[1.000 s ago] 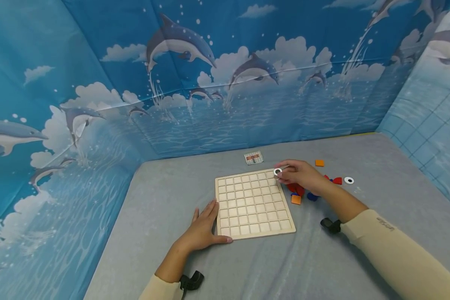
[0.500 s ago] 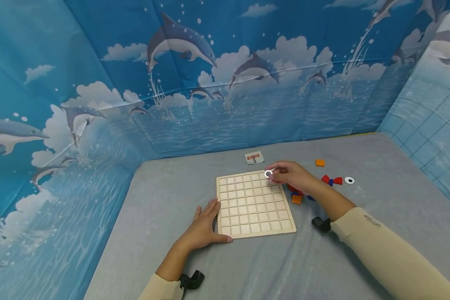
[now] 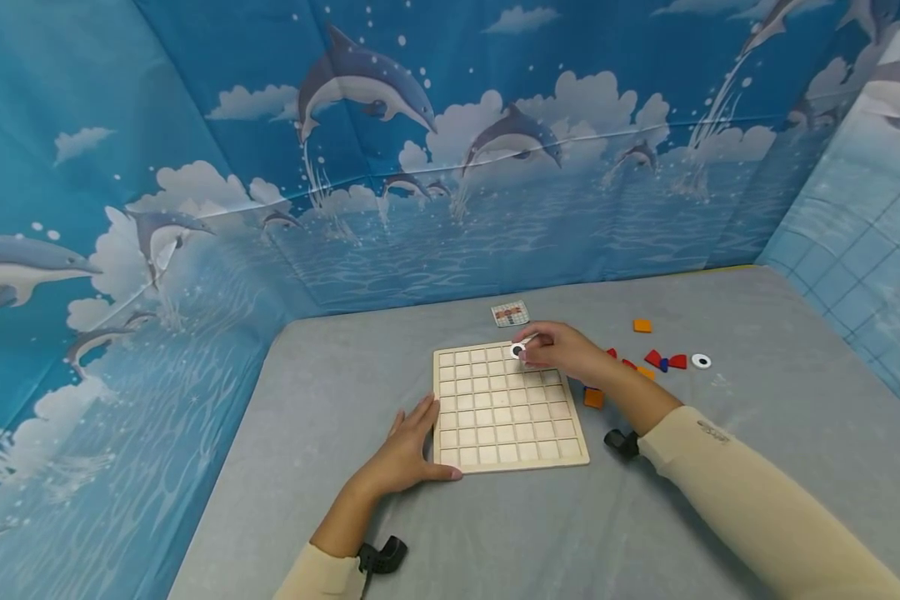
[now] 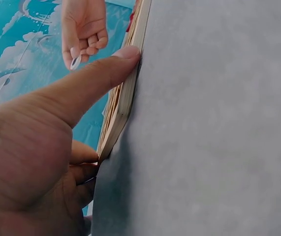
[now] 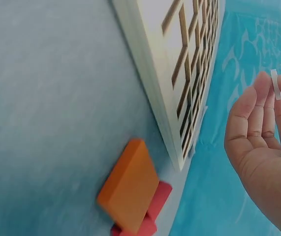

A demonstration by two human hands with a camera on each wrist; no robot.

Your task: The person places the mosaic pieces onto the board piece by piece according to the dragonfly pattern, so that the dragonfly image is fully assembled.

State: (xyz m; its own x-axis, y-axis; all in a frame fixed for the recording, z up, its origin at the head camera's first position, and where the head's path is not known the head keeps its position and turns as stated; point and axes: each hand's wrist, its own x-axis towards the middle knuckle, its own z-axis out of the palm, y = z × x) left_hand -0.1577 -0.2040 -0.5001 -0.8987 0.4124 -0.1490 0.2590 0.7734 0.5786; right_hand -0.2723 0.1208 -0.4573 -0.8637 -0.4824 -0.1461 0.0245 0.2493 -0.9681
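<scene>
My right hand (image 3: pixel 558 350) pinches a small white disc with a black dot (image 3: pixel 517 351) between thumb and fingers, above the far side of a wooden grid board (image 3: pixel 501 400). The right wrist view shows the disc (image 5: pixel 276 84) edge-on at the fingertips. At the board's near left corner rests my left hand (image 3: pixel 405 454), its thumb along the front edge and its fingers against the left side. The left wrist view has that thumb (image 4: pixel 101 73) touching the board's edge (image 4: pixel 125 93). The board's squares in view hold no pieces.
A printed pattern card (image 3: pixel 510 313) lies behind the board. To its right are an orange square (image 3: pixel 642 326), another orange square (image 3: pixel 593 398), several red and blue pieces (image 3: pixel 664 363) and a second white disc (image 3: pixel 701 361). A dolphin-print curtain (image 3: pixel 435 208) stands behind the grey surface.
My right hand has moved left with the white disc, from the board's far right corner to over its far rows. The left hand stays at the near left corner.
</scene>
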